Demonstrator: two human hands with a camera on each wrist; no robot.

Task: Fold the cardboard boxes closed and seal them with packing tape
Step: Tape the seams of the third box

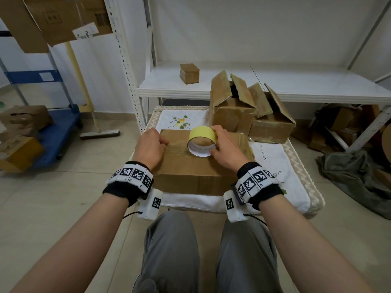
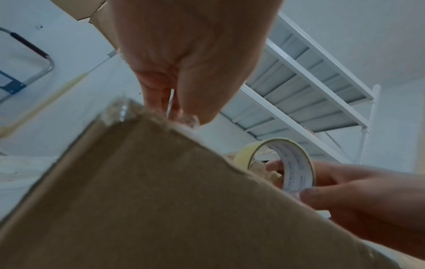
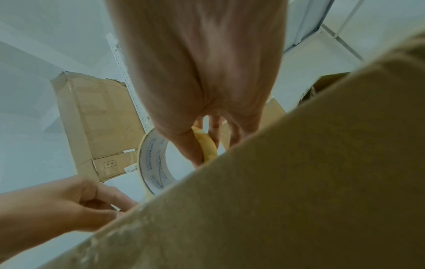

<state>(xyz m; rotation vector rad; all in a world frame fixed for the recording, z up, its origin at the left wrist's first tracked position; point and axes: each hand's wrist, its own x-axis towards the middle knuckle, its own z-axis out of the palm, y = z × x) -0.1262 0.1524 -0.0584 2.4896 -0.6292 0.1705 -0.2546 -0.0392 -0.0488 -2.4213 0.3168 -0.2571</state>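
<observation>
**Taping runs left to right across the closed box**

Sitting in front of you on the white cloth (image 1: 281,176), the closed box (image 1: 190,166) is your landmark: its flaps are down and its long axis runs from your left to your right. Behind its far right corner stand two open boxes (image 1: 251,111), flaps still up, touching each other; they look like your next jobs.

On top of the closed box, your two hands sit along the middle seam. Your right hand (image 1: 226,148) is wrapped around the yellow tape roll (image 1: 202,142), thumb on the near rim and fingers over the far side, holding it tilted on the lid near the centre. Your left hand (image 1: 151,145) is at the box's left edge, fingers curled, pinching or pressing what appears to be the free tape end (image 1: 169,144) against the cardboard; the exact contact is hard to make out.

A glossy strip lies between the two hands, following the seam. So, by my reading, the roll has to travel away from your left hand, toward the box's right edge, with the left hand as anchor.
</observation>
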